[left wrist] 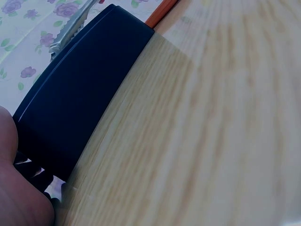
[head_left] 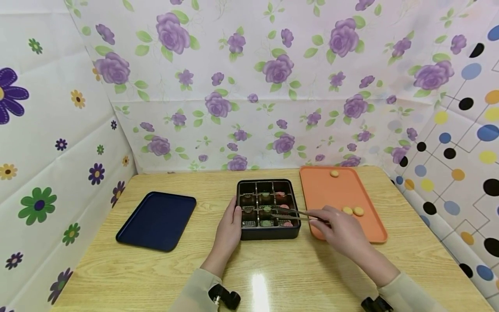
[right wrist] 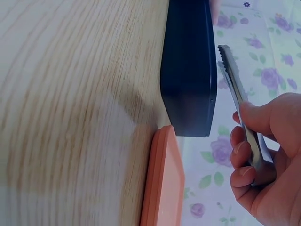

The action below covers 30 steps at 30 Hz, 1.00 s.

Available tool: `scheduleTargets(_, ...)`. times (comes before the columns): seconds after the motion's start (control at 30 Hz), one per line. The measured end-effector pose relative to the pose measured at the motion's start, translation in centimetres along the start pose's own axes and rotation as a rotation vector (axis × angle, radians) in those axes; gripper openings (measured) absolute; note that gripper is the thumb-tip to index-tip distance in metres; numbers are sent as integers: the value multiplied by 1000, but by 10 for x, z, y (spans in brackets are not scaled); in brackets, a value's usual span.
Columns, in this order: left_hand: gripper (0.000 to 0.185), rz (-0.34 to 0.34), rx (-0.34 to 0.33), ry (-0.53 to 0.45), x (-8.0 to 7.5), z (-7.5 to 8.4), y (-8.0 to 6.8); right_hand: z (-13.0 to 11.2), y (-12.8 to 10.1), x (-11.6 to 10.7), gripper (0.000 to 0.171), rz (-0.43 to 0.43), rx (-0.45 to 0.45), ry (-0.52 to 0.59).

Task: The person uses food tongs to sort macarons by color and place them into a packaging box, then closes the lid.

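Observation:
On the table is a dark blue box (head_left: 269, 234) with several compartments holding small green, pink and dark round pieces, kind unclear. My left hand (head_left: 229, 225) rests against the box's left side, fingers along the wall and thumb near the rim. My right hand (head_left: 343, 227) grips metal tongs (head_left: 302, 212) from the right. The tong tips are over the box's middle and right compartments; in the right wrist view the tongs (right wrist: 240, 96) show nothing between their tips. Right of the box, an orange tray (head_left: 325, 190) carries three round yellow pieces like macaron shells (head_left: 358, 211).
A dark blue tray (head_left: 156, 221) lies at the left of the wooden table (head_left: 210, 186). Flowered cloth (head_left: 249, 86) hangs behind, and patterned cloths stand at both sides. The orange tray's left edge lies close to the box.

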<state>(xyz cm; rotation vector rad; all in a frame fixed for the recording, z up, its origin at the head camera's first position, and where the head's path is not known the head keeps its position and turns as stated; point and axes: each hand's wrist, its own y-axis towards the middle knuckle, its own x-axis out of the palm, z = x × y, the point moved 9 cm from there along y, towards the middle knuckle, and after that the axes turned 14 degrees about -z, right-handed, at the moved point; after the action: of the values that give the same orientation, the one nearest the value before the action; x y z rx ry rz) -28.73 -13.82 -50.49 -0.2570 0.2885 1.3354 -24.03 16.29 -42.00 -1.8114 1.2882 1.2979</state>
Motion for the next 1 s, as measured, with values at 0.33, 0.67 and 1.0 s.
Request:
scheduleTargets(0.33,58,-5,14,4,1,1,0,20,-11,-5,32,21,68,24)
scheduleTargets(0.67,58,4,12,-5,1,2,0,41,-23,-16,34,57,77,57)
scheduleTargets(1.0,58,0,16,4,1,2,1,66,-34,-25,37,67,130,68)
